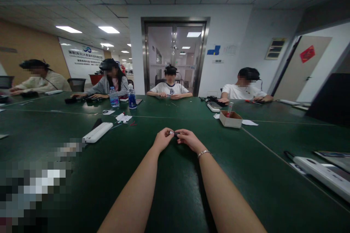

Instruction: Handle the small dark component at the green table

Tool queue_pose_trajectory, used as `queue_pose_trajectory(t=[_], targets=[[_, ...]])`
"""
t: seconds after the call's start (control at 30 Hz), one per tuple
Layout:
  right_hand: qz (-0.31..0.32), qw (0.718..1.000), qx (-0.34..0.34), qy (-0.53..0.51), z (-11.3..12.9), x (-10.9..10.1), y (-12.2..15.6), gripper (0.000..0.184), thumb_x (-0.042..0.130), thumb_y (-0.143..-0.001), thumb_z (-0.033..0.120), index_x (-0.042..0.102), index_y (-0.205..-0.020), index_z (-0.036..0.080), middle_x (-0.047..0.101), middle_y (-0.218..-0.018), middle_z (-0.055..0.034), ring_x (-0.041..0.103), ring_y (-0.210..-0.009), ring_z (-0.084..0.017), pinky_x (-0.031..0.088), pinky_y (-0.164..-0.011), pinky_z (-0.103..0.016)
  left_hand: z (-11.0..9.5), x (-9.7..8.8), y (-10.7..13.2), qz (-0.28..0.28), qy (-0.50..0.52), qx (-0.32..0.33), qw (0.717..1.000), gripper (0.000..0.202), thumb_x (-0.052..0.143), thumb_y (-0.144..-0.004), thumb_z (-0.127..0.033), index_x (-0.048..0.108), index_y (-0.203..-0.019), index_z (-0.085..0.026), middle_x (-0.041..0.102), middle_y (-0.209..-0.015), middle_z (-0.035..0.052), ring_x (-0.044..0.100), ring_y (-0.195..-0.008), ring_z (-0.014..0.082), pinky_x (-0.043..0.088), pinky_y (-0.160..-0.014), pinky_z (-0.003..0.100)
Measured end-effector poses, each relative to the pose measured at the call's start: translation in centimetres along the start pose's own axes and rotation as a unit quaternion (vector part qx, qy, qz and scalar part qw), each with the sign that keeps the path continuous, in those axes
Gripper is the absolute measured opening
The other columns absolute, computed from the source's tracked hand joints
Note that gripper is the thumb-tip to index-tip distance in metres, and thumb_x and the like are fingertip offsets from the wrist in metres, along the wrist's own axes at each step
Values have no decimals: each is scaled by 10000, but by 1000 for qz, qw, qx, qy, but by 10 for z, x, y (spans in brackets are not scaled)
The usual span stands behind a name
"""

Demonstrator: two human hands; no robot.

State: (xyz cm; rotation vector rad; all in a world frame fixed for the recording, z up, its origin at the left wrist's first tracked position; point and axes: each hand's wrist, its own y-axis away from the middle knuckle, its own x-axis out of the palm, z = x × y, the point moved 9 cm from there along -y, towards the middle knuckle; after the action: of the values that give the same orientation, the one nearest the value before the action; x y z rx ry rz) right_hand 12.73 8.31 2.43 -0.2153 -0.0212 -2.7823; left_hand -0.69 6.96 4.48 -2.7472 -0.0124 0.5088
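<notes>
Both hands meet over the green table at the middle of the view. My left hand is closed, thumb and fingers pinching the silvery left end of a small dark object. On the other side my right hand, with a bracelet at its wrist, pinches the dark right end of the same piece. It is short and narrow, held just above the tabletop. Fingers cover part of it, and it is too small for me to tell its kind.
A cardboard box holding a clear tube stands ahead right. White power strips lie left and right. Two bottles stand ahead left, near paper scraps. Several people sit around the table's far side.
</notes>
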Motion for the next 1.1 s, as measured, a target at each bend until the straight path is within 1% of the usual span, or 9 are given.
queue_pose_trajectory(t=[0.17,0.3,0.4,0.47,0.67,0.83,1.0,1.03,1.1], targets=[[1,1000,-3,7,2,1,1,204,584,-794,15,641,-964,112,602,-689,-12,595,-561,-86,539,-563,-178,3,0,0,1,-34,-17,999,302,526,-793,-456,631,-874,-184,640,-787,26,582,-748,159,440,-695,264],[14,1000,-5,14,3,3,3,216,568,-797,6,637,-974,109,605,-712,-17,595,-566,-84,539,-569,-179,0,-1,4,9,-57,-33,998,398,477,-796,-549,620,-848,-181,636,-772,25,567,-705,158,417,-644,261],[20,1000,-6,17,4,4,2,217,574,-797,12,638,-977,115,602,-725,-13,595,-569,-82,541,-574,-181,-2,-2,6,14,-80,-42,996,443,442,-799,-585,613,-816,-177,630,-750,22,553,-670,154,398,-616,259],[21,1000,-7,19,3,5,2,216,585,-793,16,641,-974,119,602,-737,-12,593,-570,-79,540,-573,-179,-3,-3,6,12,-97,-48,994,446,428,-806,-585,607,-792,-176,627,-739,20,550,-664,153,390,-613,258],[17,999,-7,34,2,4,-1,246,613,-770,7,641,-984,124,616,-775,-21,597,-590,-79,545,-594,-185,-3,-4,7,10,-126,-63,990,456,402,-826,-583,611,-810,-177,643,-774,37,563,-690,162,390,-611,254],[13,991,-34,127,5,5,-2,272,629,-741,-8,629,-983,117,631,-720,-15,587,-582,-81,506,-546,-166,-6,-1,7,21,-185,-56,981,446,349,-861,-562,597,-776,-201,627,-731,28,556,-650,164,363,-567,257],[6,977,-58,206,7,16,-5,223,655,-684,2,567,-844,131,642,-815,-9,489,-428,-38,409,-387,-151,-21,-3,9,-4,-291,-21,956,384,373,-868,-525,561,-749,-212,631,-770,35,563,-689,174,344,-569,263],[3,974,-59,217,7,19,-6,223,651,-672,-6,551,-815,134,635,-791,2,474,-415,-33,396,-376,-145,-25,-3,10,-6,-314,-10,949,373,390,-863,-523,556,-744,-211,632,-779,39,568,-707,178,349,-581,265],[-2,971,-55,235,5,24,-8,225,617,-658,-33,533,-778,137,598,-671,36,466,-407,-36,381,-372,-131,-29,-1,11,0,-350,1,937,344,420,-852,-515,553,-755,-213,638,-798,45,578,-739,187,366,-609,268]])
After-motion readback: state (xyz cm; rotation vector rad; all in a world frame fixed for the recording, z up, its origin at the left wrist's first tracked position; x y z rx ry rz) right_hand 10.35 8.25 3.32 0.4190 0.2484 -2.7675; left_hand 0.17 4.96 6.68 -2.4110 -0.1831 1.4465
